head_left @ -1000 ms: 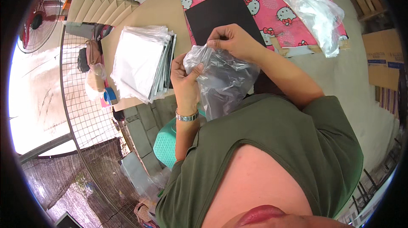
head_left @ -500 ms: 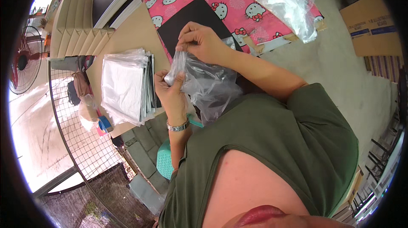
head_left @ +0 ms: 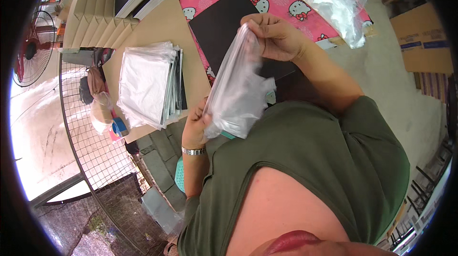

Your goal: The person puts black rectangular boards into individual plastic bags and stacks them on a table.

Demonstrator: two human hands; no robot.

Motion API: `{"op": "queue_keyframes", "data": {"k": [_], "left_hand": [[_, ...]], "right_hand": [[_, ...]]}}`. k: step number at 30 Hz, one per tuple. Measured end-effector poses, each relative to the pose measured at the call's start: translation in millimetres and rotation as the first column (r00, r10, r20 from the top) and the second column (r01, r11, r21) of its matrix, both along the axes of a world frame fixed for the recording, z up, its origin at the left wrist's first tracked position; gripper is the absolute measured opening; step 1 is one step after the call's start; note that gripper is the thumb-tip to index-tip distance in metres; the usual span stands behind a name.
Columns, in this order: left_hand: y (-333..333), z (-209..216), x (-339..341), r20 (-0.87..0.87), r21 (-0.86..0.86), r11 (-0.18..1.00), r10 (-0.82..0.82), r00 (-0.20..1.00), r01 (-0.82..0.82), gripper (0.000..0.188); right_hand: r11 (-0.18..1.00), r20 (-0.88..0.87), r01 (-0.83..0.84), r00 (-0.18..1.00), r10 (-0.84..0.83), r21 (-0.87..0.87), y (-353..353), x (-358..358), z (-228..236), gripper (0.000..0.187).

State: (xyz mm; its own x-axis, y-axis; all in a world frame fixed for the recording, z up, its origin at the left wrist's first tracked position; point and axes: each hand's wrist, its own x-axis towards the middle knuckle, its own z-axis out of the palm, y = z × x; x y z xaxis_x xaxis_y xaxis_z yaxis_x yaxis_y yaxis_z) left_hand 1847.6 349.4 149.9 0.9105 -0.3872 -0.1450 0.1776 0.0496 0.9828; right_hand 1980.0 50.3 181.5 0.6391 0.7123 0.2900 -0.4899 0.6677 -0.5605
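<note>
Stack of bagged sheets [head_left: 145,87]: on the table at left; I cannot make out the contents.
Left hand [head_left: 194,125]: fingers pinch the clear plastic bag [head_left: 236,91] at its lower edge; fingertips hidden.
Right hand [head_left: 274,34]: fingers pinch the bag's top, over the black sheet [head_left: 222,22].

A clear plastic bag [head_left: 237,91], thin, crinkled and slightly cloudy, hangs stretched out lengthwise in the air above the near edge of the table. Its upper end is pinched at one corner, its lower end gripped along the side, so it runs slanted from upper right down to lower left. Its lower part bulges loosely and shows greyish folds, whether anything is inside cannot be told
</note>
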Motion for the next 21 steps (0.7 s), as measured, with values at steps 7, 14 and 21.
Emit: {"op": "queue_keyframes", "data": {"k": [7,14,21], "left_hand": [[16,63,4,-0.197,-0.288,0.937,0.144,0.97,-0.198,0.052],[35,41,37,-0.409,-0.15,0.987,-0.018,0.912,-0.048,0.055],[29,-12,74,-0.1,0.153,0.964,-0.206,0.973,0.22,0.037]], "right_hand": [[0.749,0.584,0.15,0.729,0.357,-0.645,-8,-6,1,0.02],[0.785,0.084,0.189,0.981,-0.173,-0.589,-19,6,-1,0.014],[0.911,0.183,0.372,0.922,-0.341,-0.179,-34,54,-20,0.018]]}}
